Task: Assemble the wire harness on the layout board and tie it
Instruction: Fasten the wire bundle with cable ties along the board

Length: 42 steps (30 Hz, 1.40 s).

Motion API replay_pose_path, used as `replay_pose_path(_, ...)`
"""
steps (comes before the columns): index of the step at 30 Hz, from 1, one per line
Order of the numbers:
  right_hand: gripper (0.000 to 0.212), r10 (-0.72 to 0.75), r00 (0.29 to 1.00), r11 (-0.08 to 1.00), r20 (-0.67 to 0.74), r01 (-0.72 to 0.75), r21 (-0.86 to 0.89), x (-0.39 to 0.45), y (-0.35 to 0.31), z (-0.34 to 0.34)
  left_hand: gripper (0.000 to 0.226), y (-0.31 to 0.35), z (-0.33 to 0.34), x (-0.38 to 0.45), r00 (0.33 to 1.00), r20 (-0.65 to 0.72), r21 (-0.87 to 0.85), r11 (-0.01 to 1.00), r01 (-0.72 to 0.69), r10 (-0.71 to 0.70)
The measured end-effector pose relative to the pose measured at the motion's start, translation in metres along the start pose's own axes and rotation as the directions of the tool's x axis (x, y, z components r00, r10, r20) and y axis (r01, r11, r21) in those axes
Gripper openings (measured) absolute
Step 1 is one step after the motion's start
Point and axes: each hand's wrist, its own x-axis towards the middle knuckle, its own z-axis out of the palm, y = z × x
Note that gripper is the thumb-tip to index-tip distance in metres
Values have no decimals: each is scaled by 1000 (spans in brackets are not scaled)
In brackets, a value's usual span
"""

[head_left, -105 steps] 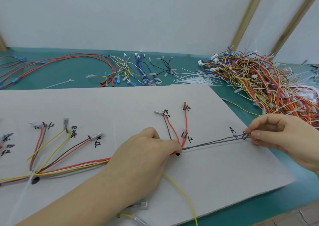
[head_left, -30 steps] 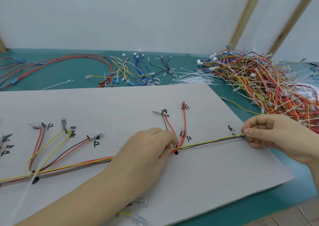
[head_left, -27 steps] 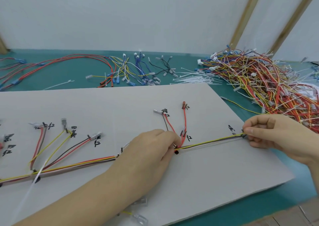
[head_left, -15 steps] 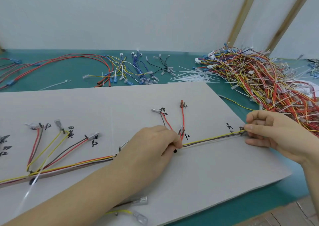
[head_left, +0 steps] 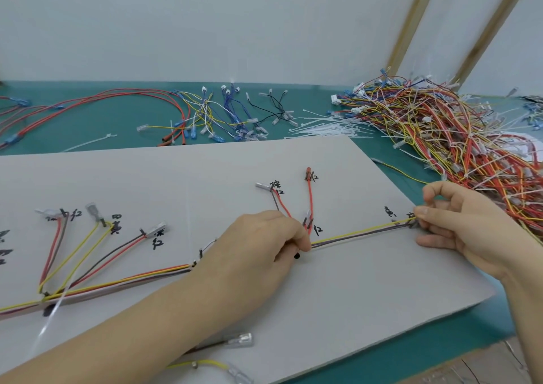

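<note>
1. Harness lay on the board, trunk running left to right, branches fanned up to the marked spots.
2. Left hand was curled over the trunk at the junction, fingertips pinching the wires down just beside the black dot.
3. Right hand pinched the far ends of the yellow wire and the dark wire between thumb and forefinger, at the board's right edge by the last mark.
4. Between the 2 hands those wires ran nearly straight, side by side, looking lightly tensioned.
5. My read on handling: thin, light, floppy wire. It holds no shape, so it likely springs off the line once tension goes.
6. Best hold: pinch at junctions and close behind the terminals, not mid-span. The insulation looked smooth, so a loose pinch may slip.
7. Terminals looked small and probably bend easily. Pull on the wire, not the metal.
8. A loose cable tie crossed the trunk at the left junction. I couldn't tell if it was cinched.
9. Spare ties sat on the green mat beyond the board, a big pile of harnesses to the right.
10. 2 free terminal ends lay near the board's front edge, under the left forearm.
11. Judgement: routing nearly done, most tying not yet done.
</note>
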Motion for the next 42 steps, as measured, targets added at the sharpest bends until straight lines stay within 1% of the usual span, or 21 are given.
replay_pose_path(4, 23, -33, 999, 997, -13, 31, -72, -2, 0, 3, 22, 0, 1, 0, 1000, 0, 7, 1000, 1, -1)
replay_pose_path(7, 18, -46, 999, 995, -17, 44, -93, -2, 0, 2, 22, -1, 1, 0, 1000, 1, 6, 1000, 9, -9)
replay_pose_path(11, 12, 18, 1000, 997, 24, -16, -70, -3, -1, -3, 22, 0, 1, 1, 1000, -3, 7, 1000, 10, -10)
replay_pose_path(15, 16, 56, 997, 996, 49, -53, -66, -4, -2, -7, 22, 1, 1, 0, 999, -21, -14, 999, 31, -31)
replay_pose_path(21, 25, -10, 999, 1000, -39, 9, -22, -6, -1, 2, 25, 3, 1, 0, 997, -41, -33, 998, 61, -62)
replay_pose_path(25, 28, -10, 999, 999, -41, 8, -41, -6, -1, 4, 27, 3, 2, -1, 995, -68, -47, 996, 74, -77)
replay_pose_path(29, 27, 8, 999, 995, -44, -12, -98, -6, -1, 4, 32, 2, 3, -1, 993, -93, -74, 995, 72, -79)
replay_pose_path(32, 23, 38, 998, 984, -40, -44, -174, -4, -3, 2, 47, 3, 3, 0, 992, -104, -81, 994, 69, -77)
replay_pose_path(33, 21, 55, 998, 977, -30, -60, -204, -4, -4, 1, 48, 2, 3, 0, 991, -102, -87, 993, 79, -88)
replay_pose_path(36, 11, 100, 995, 938, 1, -94, -333, 0, -10, -8, 46, 1, 2, 0, 989, -99, -120, 988, 101, -113)
replay_pose_path(38, 6, 110, 994, 910, 5, -99, -403, 2, -11, -13, 48, 1, 3, 0, 989, -85, -104, 989, 109, -118)
replay_pose_path(40, 5, 110, 994, 902, 13, -94, -421, 4, -12, -15, 47, 2, 2, 2, 988, -71, -81, 988, 129, -135)
replay_pose_path(42, 7, 90, 996, 897, 16, -74, -436, 3, -11, -14, 42, 0, 0, 3, 983, -61, -108, 980, 168, -175)
